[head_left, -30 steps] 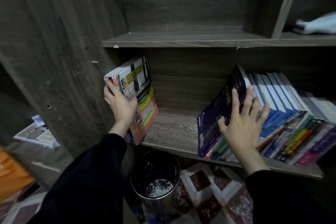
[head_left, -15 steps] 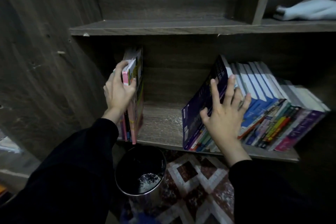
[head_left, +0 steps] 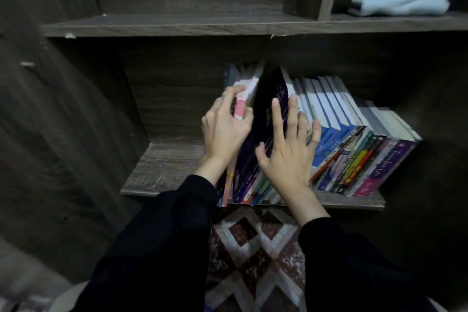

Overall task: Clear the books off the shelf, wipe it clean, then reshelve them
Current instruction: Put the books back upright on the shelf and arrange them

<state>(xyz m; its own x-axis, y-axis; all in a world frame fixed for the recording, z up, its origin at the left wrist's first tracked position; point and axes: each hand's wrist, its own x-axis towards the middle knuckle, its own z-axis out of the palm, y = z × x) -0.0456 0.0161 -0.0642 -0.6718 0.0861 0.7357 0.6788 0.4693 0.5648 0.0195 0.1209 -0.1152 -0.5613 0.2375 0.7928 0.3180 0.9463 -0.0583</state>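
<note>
- Nearest: two black sleeves [head_left: 162, 240] above a patterned floor [head_left: 255, 248].
- Left hand [head_left: 225, 129] clasped around a small pink-edged bundle of books [head_left: 244, 99], pressing it against the dark navy book [head_left: 263, 119].
- Right hand [head_left: 288, 157] flat and spread wide on the leaning row of books [head_left: 354, 144], gripping nothing.
- All books on the lower shelf [head_left: 162, 172], from mid-front edge towards the right end; left end bare.
- Risk: the row leans right, so easing the right palm could let it slump, or push spines over the front edge.
- Count: two hands; roughly fifteen spines (blur prevents exactness); one pale cloth [head_left: 400, 2] on the upper shelf [head_left: 177, 24], far right.
</note>
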